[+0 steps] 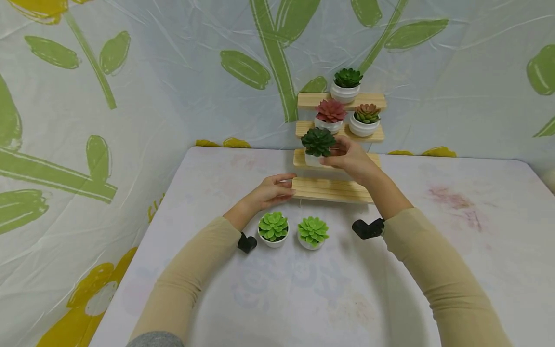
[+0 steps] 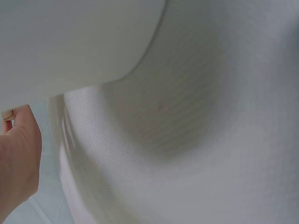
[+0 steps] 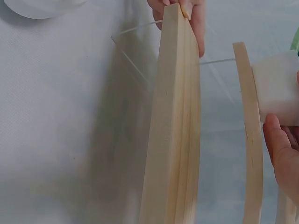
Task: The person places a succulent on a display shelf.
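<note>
A tiered wooden plant stand [image 1: 334, 190] with several plank steps stands at the back of the table. My right hand [image 1: 353, 161] grips the white pot of a dark green potted succulent [image 1: 318, 141] at the second step from the bottom. In the right wrist view that white pot [image 3: 276, 86] sits right at the plank's face, fingertips at its base. My left hand [image 1: 273, 192] pinches the left end of the lowest plank, fingers above and below it. Two light green potted succulents, one left [image 1: 273, 227] and one right [image 1: 312, 232], stand on the table before the stand.
Higher steps bear a red succulent [image 1: 330, 113], a reddish-green succulent [image 1: 366, 115] and, on top, a green succulent [image 1: 348, 79]. Black wrist-camera mounts [image 1: 368, 229] jut from both sleeves. Behind the table [image 1: 455, 270] hangs a leaf-patterned sheet [image 1: 182, 72].
</note>
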Available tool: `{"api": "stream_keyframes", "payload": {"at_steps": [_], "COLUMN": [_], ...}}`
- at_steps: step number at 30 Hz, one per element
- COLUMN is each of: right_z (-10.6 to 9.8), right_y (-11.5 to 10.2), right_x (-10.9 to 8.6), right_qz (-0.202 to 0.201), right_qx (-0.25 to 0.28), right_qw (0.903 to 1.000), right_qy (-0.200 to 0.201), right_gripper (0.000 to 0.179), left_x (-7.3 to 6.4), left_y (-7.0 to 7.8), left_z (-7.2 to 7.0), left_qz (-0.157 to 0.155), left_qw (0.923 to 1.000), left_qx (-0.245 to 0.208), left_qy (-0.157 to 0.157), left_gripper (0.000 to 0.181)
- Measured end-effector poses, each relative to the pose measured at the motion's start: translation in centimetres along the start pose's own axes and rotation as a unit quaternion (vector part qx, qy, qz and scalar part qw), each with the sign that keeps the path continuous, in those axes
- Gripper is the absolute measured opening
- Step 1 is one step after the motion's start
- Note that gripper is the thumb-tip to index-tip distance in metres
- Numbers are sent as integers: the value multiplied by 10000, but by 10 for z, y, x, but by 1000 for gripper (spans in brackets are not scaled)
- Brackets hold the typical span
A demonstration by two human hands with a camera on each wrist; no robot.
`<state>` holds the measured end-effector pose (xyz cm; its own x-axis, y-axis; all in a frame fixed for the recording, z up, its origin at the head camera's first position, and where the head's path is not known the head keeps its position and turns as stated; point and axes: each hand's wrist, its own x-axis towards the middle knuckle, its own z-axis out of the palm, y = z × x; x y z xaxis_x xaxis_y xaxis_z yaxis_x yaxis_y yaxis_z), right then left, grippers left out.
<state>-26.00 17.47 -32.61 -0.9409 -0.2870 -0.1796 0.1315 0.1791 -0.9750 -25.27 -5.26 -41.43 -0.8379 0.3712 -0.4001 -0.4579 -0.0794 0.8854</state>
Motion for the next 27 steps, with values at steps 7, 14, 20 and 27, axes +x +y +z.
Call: {"api": "stream_keyframes", "payload": {"at_steps": [7,14,20,27], "right_z": [3,5,5,6], "right_y": [0,0,1,3], "right_x": [2,4,5,4], "right_qz": [-113,-226,-284,-325], "right_qx": [45,161,272,427], "right_qw": [9999,9996,9992,9985], "right_qy": [84,88,110,75], "right_gripper": [76,71,66,63], "left_x": [1,3,3,2], "left_y": [0,0,0,-1], "left_z": [0,-1,-1,0], "left_qz": [-32,-39,-40,-61], "left_qw": [10000,10000,9999,9999], "left_qx": [-62,-86,-136,-93], "left_qy": [28,-10,-3,34], "left_gripper": [55,55,55,55]}}
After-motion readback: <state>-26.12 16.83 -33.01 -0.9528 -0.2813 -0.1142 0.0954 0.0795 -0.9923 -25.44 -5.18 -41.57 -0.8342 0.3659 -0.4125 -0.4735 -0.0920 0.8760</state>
